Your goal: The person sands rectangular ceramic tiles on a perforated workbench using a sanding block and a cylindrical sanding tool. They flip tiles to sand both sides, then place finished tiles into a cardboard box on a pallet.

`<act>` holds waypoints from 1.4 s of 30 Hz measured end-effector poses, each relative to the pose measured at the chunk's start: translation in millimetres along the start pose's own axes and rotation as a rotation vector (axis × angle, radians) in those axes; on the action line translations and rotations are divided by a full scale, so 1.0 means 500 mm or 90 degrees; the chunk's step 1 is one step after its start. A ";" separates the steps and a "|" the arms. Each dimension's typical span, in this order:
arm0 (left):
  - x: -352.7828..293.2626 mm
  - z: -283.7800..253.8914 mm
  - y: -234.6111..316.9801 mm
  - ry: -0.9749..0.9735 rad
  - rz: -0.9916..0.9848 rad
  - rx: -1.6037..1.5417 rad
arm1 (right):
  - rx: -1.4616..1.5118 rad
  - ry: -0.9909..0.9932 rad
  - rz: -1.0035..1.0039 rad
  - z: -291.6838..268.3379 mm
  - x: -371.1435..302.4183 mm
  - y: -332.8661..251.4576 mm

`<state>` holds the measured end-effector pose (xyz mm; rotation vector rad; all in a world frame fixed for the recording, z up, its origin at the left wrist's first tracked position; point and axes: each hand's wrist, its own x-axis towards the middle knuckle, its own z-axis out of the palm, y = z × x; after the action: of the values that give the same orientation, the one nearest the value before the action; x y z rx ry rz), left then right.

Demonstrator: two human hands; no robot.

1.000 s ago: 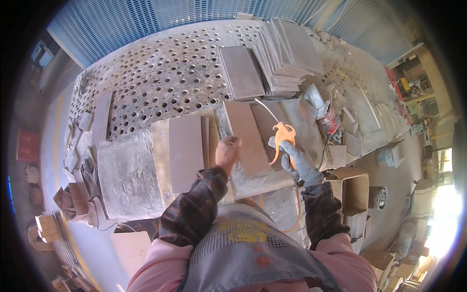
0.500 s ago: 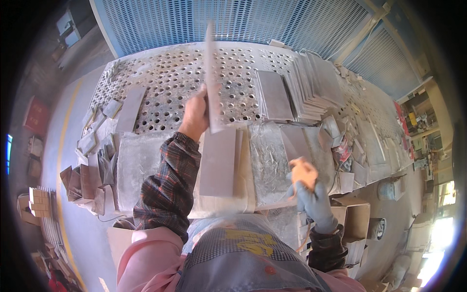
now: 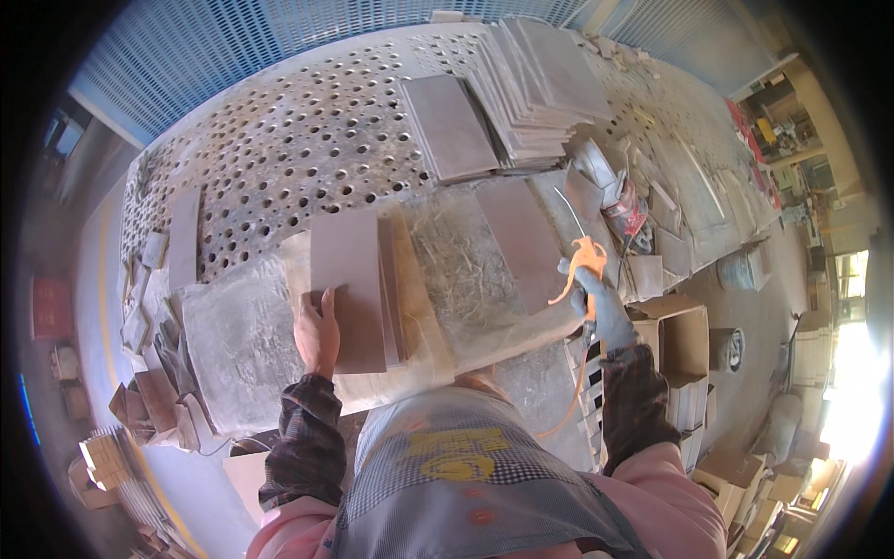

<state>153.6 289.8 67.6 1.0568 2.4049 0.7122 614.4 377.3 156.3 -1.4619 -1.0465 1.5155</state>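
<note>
My bare left hand (image 3: 318, 334) grips the left edge of a flat grey-brown tile (image 3: 348, 270), thumb on top. Its fingers at the edge are partly hidden. The tile lies over one or more similar tiles (image 3: 389, 293) that show at its right side, on a tan sheet at the bench's near edge. Wearing a grey glove, my right hand (image 3: 607, 312) is closed round an orange air blow gun (image 3: 589, 259). The gun's thin metal nozzle points up and to the left, and an orange hose (image 3: 579, 387) hangs below. Another grey-brown tile (image 3: 518, 238) lies left of the gun.
The bench top (image 3: 307, 140) is full of round holes. Stacked tiles (image 3: 540, 79) lean at its far side, beside a smaller stack (image 3: 449, 126). Broken pieces (image 3: 140, 317) crowd the left end. A red can (image 3: 629, 216) sits among scraps; an open cardboard box (image 3: 684, 345) stands below right.
My left hand has brought the raised tile down onto the near stack. My right hand has lifted slightly, and the blow gun's nozzle now shows clearly. The view has shifted.
</note>
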 end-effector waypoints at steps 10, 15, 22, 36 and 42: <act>-0.102 0.219 0.222 -0.077 0.242 -0.055 | -0.059 -0.117 0.149 -0.100 0.127 0.078; -0.084 0.452 0.338 -0.414 -0.003 -0.304 | -0.056 -0.128 0.148 -0.127 0.137 0.091; -0.090 0.460 0.370 -0.447 -0.055 -0.459 | 0.036 -0.160 0.160 -0.098 0.079 0.089; 0.124 -0.039 0.489 -0.041 0.284 -0.735 | -0.454 -0.089 -0.295 0.079 -0.192 -0.097; 0.131 -0.108 0.431 -0.918 0.082 -1.309 | -0.361 -0.118 -0.229 0.160 -0.219 -0.169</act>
<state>201.1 449.3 228.4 0.2912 -0.1381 1.1808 538.1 302.5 275.3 -1.4009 -1.8530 1.1579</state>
